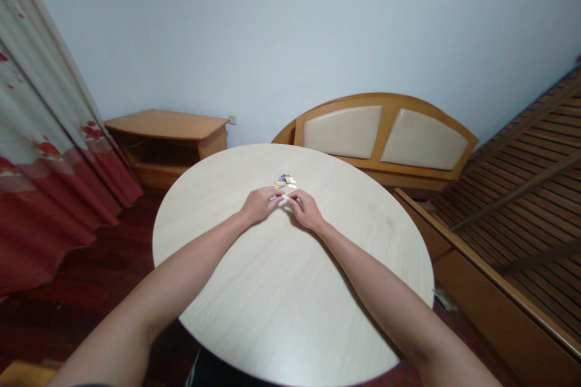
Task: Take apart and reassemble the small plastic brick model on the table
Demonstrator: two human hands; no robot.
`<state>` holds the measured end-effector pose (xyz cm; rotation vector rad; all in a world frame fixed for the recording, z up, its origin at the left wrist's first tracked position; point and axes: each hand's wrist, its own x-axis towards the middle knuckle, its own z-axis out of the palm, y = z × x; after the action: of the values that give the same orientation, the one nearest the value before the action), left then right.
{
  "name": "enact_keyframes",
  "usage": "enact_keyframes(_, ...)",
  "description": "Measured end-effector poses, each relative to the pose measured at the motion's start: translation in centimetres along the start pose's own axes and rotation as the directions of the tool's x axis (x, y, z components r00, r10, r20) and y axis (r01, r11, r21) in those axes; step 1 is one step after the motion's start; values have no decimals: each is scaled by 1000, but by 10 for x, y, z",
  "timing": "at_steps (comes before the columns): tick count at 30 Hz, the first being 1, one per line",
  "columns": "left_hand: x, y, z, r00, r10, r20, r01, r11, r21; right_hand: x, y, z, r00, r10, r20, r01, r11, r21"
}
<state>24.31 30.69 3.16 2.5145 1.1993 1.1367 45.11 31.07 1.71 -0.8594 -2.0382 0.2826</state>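
Over the round pale table [263,290], my left hand [260,204] and my right hand [306,208] meet near the middle, fingertips pinched. Between them is a small white piece [284,198], gripped from both sides; it is too small for me to tell its kind. A bit of grey-blue shows at the left fingertips. Just beyond my fingers lies a small pile of little parts [285,181], some dark, some tan and some white. A white strip [292,186] rests at the near side of that pile.
A wooden cabinet [167,124] stands behind the table on the left, beside a red and white curtain [54,163]. At the back right is a bed headboard [342,131]. A slatted wooden panel [526,193] leans along the right side, by a bed rail [481,278].
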Motion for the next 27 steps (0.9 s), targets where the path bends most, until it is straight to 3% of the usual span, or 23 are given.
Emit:
enact_keyframes(10, 0, 3, -3, 1000, -25, 8, 24, 999, 40, 0, -2, -1, 1000, -1, 21, 3, 996, -93)
enact_keyframes(27, 0, 3, -4, 999, -36, 16, 36, 999, 34, 0, -1, -1, 998, -40, -53, 31, 985, -170)
